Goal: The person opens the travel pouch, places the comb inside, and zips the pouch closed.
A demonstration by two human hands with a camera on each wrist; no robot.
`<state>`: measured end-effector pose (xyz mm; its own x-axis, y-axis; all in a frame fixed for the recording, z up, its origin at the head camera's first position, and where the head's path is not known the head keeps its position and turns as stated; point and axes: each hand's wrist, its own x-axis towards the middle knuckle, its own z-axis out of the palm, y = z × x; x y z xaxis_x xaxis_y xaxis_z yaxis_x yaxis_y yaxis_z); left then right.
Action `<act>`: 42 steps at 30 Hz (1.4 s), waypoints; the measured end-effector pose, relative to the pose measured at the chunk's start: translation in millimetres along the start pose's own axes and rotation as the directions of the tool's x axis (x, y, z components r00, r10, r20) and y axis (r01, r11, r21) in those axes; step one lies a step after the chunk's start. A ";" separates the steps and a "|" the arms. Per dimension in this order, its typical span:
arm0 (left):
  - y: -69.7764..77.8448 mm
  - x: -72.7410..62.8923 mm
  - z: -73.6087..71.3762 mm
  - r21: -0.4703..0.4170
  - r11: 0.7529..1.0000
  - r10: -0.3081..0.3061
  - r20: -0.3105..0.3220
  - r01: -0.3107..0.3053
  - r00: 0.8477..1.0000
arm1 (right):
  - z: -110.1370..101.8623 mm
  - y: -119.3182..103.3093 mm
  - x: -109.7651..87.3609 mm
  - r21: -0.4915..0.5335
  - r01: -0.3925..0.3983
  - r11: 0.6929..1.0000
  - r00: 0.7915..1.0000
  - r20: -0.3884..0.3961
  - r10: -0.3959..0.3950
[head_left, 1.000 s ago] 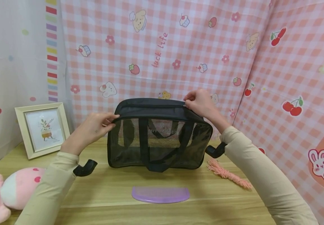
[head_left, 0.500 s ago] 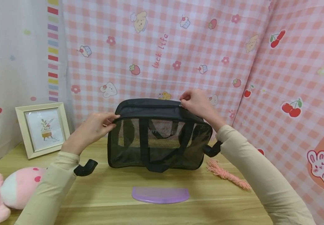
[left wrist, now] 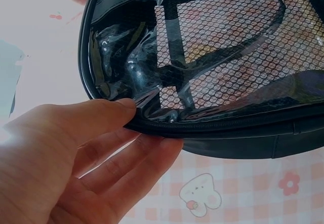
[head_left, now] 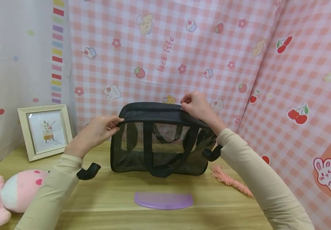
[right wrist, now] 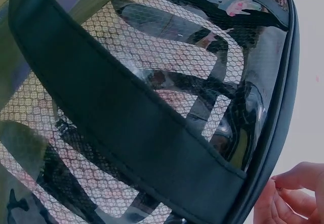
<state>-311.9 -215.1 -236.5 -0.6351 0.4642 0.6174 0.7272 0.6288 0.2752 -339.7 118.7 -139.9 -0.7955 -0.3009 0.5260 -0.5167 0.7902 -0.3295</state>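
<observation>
A black toiletry bag (head_left: 136,115) with see-through sides, mesh and wide strap handles stands upright on the table. At its upper left corner, my left hand (head_left: 93,131) pinches the edge; in the left wrist view the thumb (left wrist: 109,113) lies on the clear side and fingers lie beneath the piping. My right hand (head_left: 197,106) pinches the small zipper pull (head_left: 181,109) on the bag's top, right of the middle. Seen from the right wrist, the fingers of the right hand (right wrist: 291,196) are past the bag's edge, and they mostly hide the pull.
A purple comb (head_left: 164,202) lies in front of the bag on the wooden table (head_left: 111,207). Pink cord (head_left: 231,182) lies at the right, partly behind the sleeve. A picture frame (head_left: 28,135) and pink plush toy (head_left: 19,195) are at the left. Checked cloth (head_left: 154,89) hangs close behind.
My right hand has moved left along the bag's top with the zipper pull. The left hand keeps its grip on the corner. The head view has shifted slightly.
</observation>
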 end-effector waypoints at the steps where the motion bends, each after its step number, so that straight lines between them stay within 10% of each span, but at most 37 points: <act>1: -0.1 0.0 0.5 0.000 1.000 -0.004 0.004 0.004 1.000 | 1.0 0.0 0.0 0.000 -0.006 1.000 1.000 0.003 0.006; 42: 2.6 2.3 -1.0 -0.012 1.000 -0.015 0.014 0.015 1.000 | 29.5 -44.3 24.5 0.016 0.080 0.997 0.997 0.012 -0.080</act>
<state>-311.2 -213.0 -233.6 -0.6493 0.4636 0.6029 0.7208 0.6281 0.2932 -345.6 60.6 -135.5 -0.7554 -0.3696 0.5411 -0.5836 0.7549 -0.2991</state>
